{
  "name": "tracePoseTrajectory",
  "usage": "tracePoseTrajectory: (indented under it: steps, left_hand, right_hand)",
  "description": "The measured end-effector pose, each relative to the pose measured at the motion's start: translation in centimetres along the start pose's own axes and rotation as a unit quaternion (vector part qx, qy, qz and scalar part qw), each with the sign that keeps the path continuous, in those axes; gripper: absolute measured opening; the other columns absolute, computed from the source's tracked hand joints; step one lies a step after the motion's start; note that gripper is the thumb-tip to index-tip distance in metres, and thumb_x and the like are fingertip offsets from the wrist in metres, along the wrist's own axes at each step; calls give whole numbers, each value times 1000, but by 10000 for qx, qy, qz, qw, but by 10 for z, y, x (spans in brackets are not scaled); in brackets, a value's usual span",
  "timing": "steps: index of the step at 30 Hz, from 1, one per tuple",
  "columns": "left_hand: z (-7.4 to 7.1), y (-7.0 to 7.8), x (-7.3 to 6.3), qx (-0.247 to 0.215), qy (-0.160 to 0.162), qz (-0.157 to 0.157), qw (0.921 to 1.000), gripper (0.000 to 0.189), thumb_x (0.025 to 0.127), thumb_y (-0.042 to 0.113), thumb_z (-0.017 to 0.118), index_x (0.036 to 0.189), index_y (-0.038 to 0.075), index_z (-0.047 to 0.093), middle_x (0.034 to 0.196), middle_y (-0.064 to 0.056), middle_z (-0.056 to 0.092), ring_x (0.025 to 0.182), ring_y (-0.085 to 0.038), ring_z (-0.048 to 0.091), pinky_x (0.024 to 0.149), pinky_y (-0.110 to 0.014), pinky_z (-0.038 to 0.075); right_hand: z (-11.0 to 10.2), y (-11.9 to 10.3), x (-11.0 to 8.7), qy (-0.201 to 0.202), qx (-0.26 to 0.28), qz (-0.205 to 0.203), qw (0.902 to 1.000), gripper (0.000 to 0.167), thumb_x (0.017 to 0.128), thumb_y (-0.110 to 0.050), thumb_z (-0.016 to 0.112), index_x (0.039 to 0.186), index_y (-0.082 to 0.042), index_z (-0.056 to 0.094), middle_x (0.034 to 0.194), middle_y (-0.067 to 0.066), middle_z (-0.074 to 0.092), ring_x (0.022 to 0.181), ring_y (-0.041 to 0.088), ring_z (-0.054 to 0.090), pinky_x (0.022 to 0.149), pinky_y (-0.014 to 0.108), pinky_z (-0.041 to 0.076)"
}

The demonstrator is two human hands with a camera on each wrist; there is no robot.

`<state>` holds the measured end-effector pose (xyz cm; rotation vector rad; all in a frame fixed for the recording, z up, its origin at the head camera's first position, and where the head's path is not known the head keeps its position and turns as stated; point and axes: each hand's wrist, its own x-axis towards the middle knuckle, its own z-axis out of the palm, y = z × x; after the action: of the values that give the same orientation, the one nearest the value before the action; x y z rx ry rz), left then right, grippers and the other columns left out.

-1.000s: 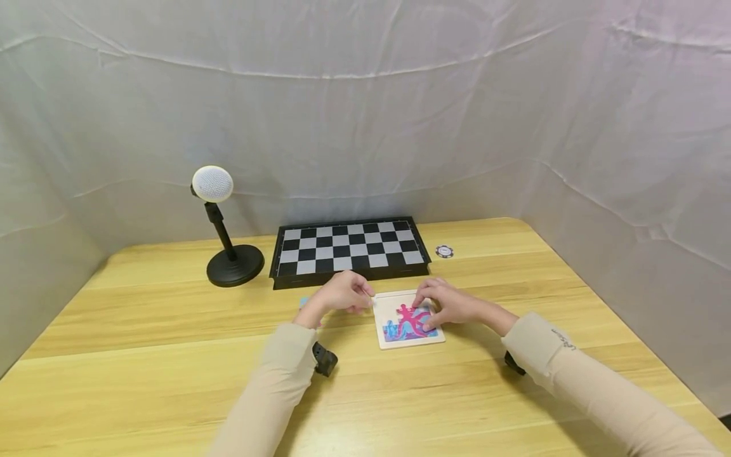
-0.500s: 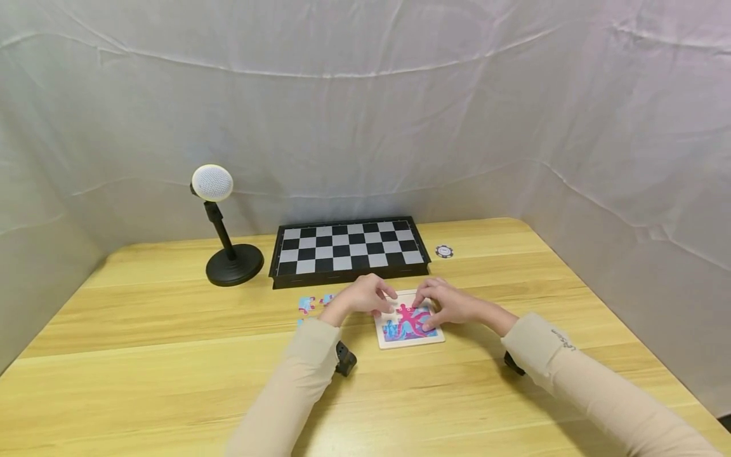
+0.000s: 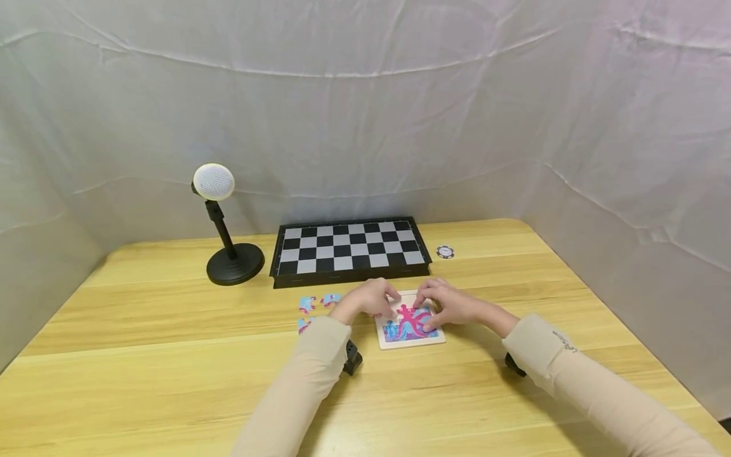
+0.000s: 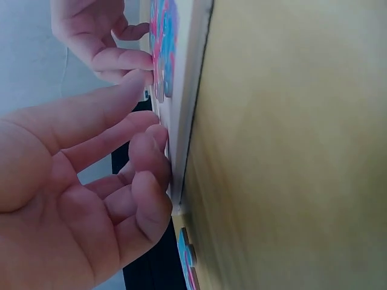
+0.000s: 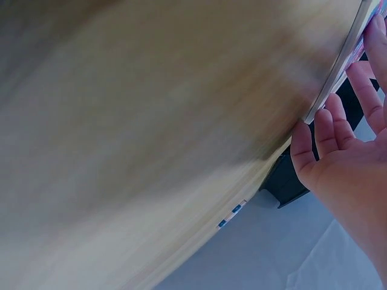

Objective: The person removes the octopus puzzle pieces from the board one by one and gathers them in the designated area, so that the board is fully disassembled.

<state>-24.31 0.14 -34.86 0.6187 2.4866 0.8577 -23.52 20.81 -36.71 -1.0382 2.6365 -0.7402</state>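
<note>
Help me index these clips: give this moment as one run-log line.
left hand: at puzzle tray, grip unclear | right hand: touching octopus picture | loose pieces: on table, left of tray

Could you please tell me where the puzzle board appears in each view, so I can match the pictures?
Head: the puzzle board lies below and just right of centre.
Left wrist: at a steep slant, running from the top edge down past centre.
Right wrist: upper right corner, partly cut off.
Shared landmark: the right hand, at the board in all three.
</note>
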Motion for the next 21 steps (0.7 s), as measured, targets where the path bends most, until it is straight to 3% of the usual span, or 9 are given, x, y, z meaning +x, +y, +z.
tracePoseTrajectory:
  steps: [4,7,15,21]
  left_hand:
    - [1,2,2,364,-105,29,9993,36,76,6,69,111,5,63,110,-9,59,77,-14,52,63,-22,42]
    - [2,3,3,503,-159,93,9986,34,77,5,68,110,6,64,111,-7,59,83,-15,50,67,-23,41]
    - [3,3,5,336,-142,190,9992,30,78,-2,62,108,3,65,91,-6,60,55,-10,41,47,-18,33]
    - [3,1,5,-439,-116,125,9989,26,80,-7,56,103,-2,64,61,-6,52,43,-8,37,41,-17,32]
  right_hand:
    - [0,0,0,14,12,-18,10000,31,71,-24,75,95,-9,61,108,9,48,104,31,38,89,49,32]
    - [0,0,0,27,24,-14,10000,31,71,-25,75,95,-10,61,107,8,48,104,31,38,89,50,31]
    - [1,1,0,43,57,17,10000,31,71,-25,75,94,-10,61,107,7,48,105,30,37,90,50,31]
    - [1,2,0,23,50,26,10000,30,71,-25,75,94,-10,61,108,8,47,106,32,37,91,51,30]
